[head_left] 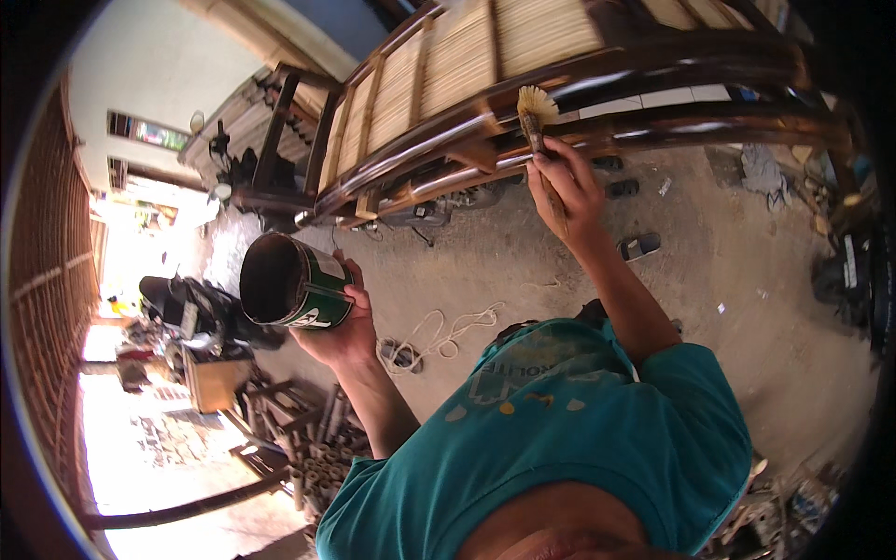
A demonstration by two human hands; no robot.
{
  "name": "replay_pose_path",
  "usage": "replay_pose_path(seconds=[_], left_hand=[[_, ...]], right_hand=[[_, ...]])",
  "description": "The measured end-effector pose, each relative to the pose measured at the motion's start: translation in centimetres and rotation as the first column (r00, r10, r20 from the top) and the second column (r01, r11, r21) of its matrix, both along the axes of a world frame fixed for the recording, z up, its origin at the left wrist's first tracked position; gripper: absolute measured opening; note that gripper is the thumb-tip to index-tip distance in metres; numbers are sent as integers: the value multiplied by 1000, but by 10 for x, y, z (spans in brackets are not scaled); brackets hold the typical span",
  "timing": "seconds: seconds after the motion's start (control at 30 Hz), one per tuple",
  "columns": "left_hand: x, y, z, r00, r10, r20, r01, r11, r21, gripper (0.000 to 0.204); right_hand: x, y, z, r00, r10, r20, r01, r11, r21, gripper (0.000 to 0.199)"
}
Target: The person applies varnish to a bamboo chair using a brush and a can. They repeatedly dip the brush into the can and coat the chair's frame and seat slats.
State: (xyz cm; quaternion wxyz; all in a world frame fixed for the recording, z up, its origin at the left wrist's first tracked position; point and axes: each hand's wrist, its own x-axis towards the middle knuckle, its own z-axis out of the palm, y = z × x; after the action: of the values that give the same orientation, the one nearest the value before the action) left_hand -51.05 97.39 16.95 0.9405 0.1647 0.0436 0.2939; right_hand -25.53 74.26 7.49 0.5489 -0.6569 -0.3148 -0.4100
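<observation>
My left hand point(347, 327) is wrapped round a green tin can point(322, 291), tilted so its dark mouth faces left; the inside is too dark to make out its contents. In my right hand point(571, 187) is a paintbrush point(534, 131) with pale, splayed bristles pointing up. The bristles overlap the lower rail of a dark, glossy bamboo bench point(420, 149); I cannot tell whether they touch it. Pale slatted panels point(457, 61) fill the bench frame. The wet-looking shine is strongest along its long curved rails.
White rope point(443, 341) lies loosely coiled on the concrete floor, near several sandals point(639, 246). A motorcycle point(210, 308) stands at left, above a heap of cut bamboo pieces point(322, 457). Grey cloth point(765, 173) lies at the far right. A woven bamboo wall point(51, 243) lines the left.
</observation>
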Motion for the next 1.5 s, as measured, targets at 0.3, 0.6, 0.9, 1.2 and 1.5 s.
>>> replay_pose_path(seconds=[0.3,0.6,0.9,1.2,1.5], left_hand=[[-136,81,-58,965,254,-68,-259,963,-78,72],[-163,125,-78,943,317,-96,-331,917,-222,63],[-140,216,-115,957,263,-125,-288,916,-279,77],[-139,315,-94,965,224,-138,-248,951,-184,76],[-116,387,-106,962,138,-237,-180,970,-165,77]], right_hand=[[-30,61,-7,975,173,-143,-194,970,-149,13],[-10,109,-111,841,220,-494,-25,928,372,16],[-68,161,-96,982,-71,-176,-3,920,-391,16],[-46,279,-131,802,-148,-579,-156,883,-442,18],[-67,317,-111,735,-346,-584,-139,765,-629,21]])
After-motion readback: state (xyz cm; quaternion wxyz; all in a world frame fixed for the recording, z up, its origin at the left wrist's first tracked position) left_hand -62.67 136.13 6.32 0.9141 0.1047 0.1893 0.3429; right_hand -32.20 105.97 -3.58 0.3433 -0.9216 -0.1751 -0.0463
